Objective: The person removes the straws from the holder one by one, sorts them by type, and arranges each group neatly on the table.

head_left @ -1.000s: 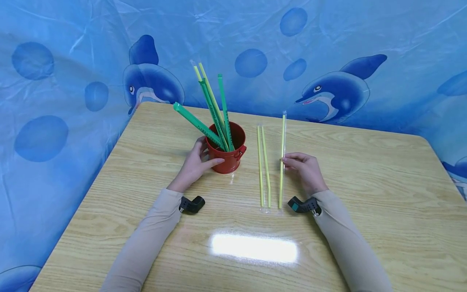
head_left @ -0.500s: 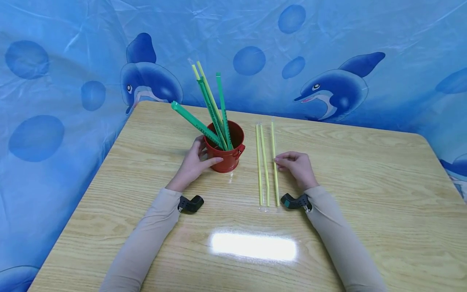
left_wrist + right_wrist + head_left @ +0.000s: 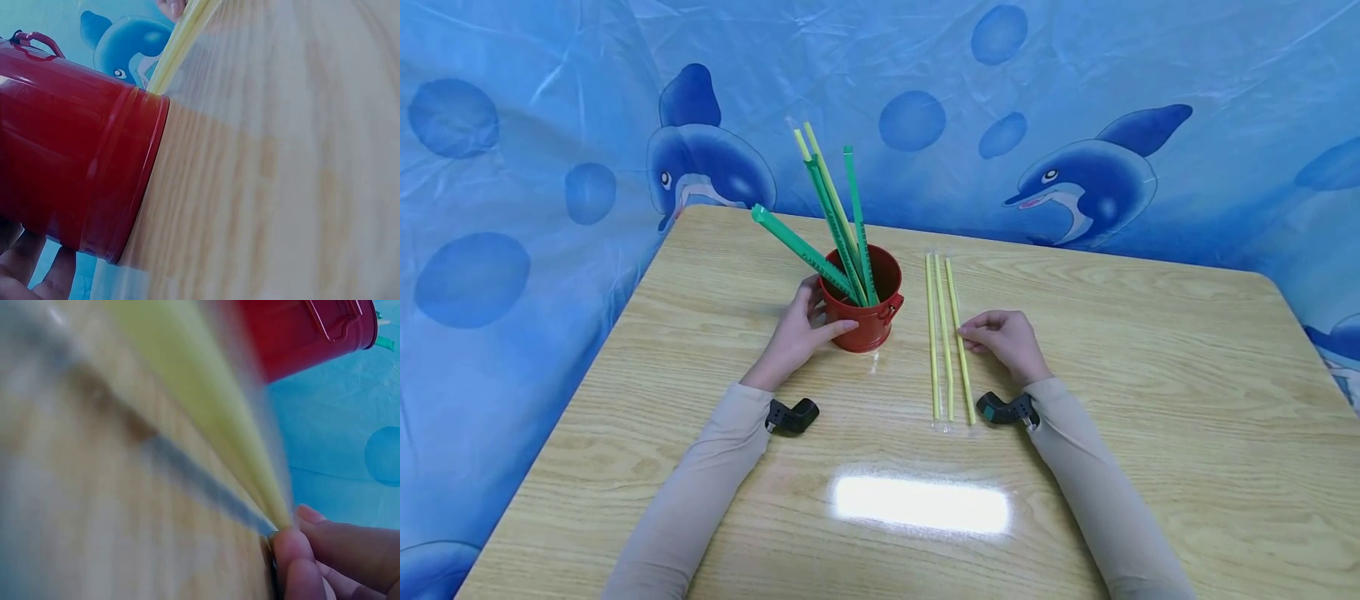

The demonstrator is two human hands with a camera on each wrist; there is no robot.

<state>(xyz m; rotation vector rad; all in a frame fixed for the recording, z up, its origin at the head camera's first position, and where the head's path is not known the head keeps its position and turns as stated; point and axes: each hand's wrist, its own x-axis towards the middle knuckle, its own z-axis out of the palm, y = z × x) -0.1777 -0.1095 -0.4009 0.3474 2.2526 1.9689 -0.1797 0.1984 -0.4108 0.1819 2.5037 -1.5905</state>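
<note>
A small red metal bucket (image 3: pixel 865 333) stands upright on the table, with my left hand (image 3: pixel 796 337) curved around its left side, thumb across the front. In the left wrist view, fingertips (image 3: pixel 59 272) lie against the bucket wall. Thumb and fingers of my right hand (image 3: pixel 1009 343) pinch a yellow drinking straw (image 3: pixel 966 379) in clear wrapping, near its middle. That straw slants slightly beside two other wrapped yellow straws, a left one (image 3: pixel 932 350) and a bent one (image 3: pixel 945 333). Several green-wrapped straws (image 3: pixel 793 237) and yellow straws (image 3: pixel 824 167) lean out of the bucket.
The wood-grain table (image 3: pixel 1150 400) reaches back to a blue dolphin-print sheet (image 3: pixel 850 67) hanging behind it. A bright light reflection (image 3: pixel 921 504) lies near the front. Black wrist cameras, left (image 3: pixel 792 416) and right (image 3: pixel 1006 408), are strapped on beige sleeves.
My right hand has moved left with the yellow straw, bringing it close to the other two; its top end has tilted left. My left hand has stayed at the bucket.
</note>
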